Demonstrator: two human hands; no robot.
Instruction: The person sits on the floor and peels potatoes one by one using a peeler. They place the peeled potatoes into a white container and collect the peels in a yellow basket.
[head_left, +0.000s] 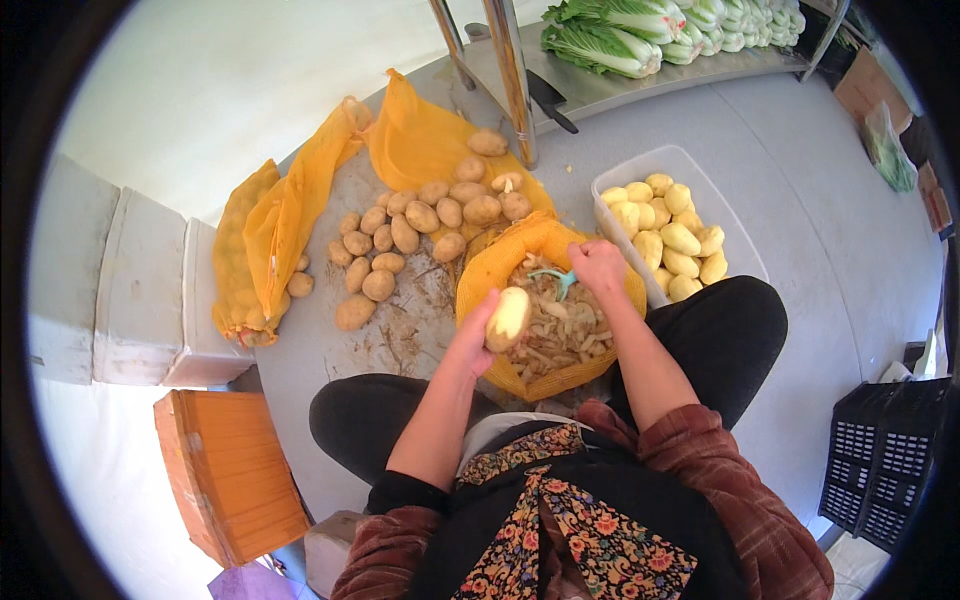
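Observation:
In my left hand (475, 338) is a partly peeled potato (508, 318), pale yellow on top with brown skin left near its lower end. My right hand (599, 268) is closed round the handle of a light-blue peeler (562, 280), whose head is a short way right of the potato, apart from it. Both hands are over an orange mesh bag (484, 270) with its mouth rolled open, full of potato peelings (560, 335). Unpeeled potatoes (422, 216) lie loose on the floor to the far left. Peeled potatoes (680, 238) fill a clear plastic bin (735, 225) at the right.
A full orange mesh sack (240, 250) leans at the left by white boxes (130, 270). Behind stands a metal shelf (690, 78) with cabbages (620, 40) and a dark-bladed tool (548, 98). Black crates (885, 460) are at the right, an orange-brown box (235, 470) at lower left.

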